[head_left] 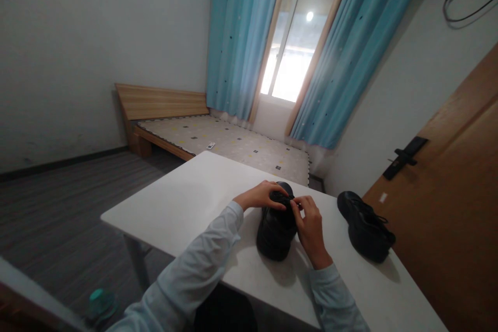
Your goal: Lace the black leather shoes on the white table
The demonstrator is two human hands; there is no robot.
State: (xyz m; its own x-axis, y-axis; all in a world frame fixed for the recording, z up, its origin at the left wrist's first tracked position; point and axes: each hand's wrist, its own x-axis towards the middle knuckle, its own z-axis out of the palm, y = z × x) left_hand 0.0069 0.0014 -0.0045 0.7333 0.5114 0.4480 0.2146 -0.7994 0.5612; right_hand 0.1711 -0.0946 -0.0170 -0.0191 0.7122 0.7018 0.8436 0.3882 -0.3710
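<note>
A black shoe (275, 236) stands upright on the white table (187, 202), its heel toward me and its toe pointing away. My left hand (261, 196) reaches over its lacing from the left, thumb and fingers closed on the upper. From the right, my right hand (311, 225) pinches at the laces with thumb and forefinger close together. The dark lace is hard to make out against the shoe. A second black shoe (368, 228), with a loose loop of lace on top, sits apart near the table's right edge.
Beyond the table is a bed (233, 140) with a patterned mattress and a small white remote (210, 146). A wooden door (447, 192) stands at the right. Blue curtains (245, 36) flank the window. A green-topped object (100, 298) is low at the left.
</note>
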